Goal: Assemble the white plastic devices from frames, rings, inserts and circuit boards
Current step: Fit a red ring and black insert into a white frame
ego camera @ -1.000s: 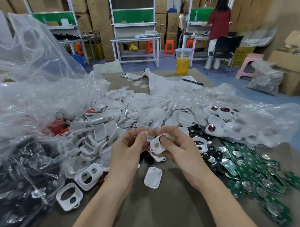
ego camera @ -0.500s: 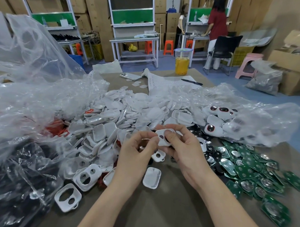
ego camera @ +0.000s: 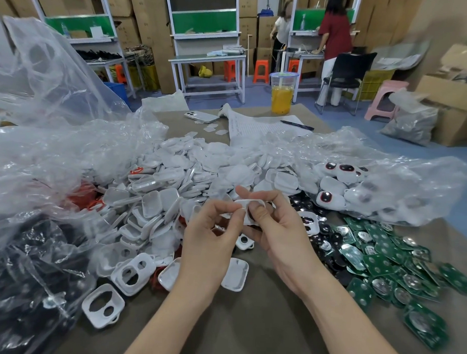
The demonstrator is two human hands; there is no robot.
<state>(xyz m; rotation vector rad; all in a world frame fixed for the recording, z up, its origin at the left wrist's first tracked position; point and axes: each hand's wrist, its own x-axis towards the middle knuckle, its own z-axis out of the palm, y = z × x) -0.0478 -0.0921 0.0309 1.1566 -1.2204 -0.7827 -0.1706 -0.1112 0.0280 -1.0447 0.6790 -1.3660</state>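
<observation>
Lifted slightly, left grip [ego camera: 211, 237] and right grip [ego camera: 283, 237] both pinch white rounded plastic frame [ego camera: 252, 203] edges above open brown desk [ego camera: 248, 323].

white frame [ego camera: 249, 202] higher, nearer the pile [ego camera: 200, 173] (left hand [ego camera: 209, 234] on it now)

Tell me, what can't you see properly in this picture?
All in the head view:
The small white plastic frame is mostly covered by the fingers of the left hand and right hand pinching it, so its inside is hidden.
The black parts are blurred by their crumpled clear plastic bag.
The writing on the white paper sheet is too small.
</observation>
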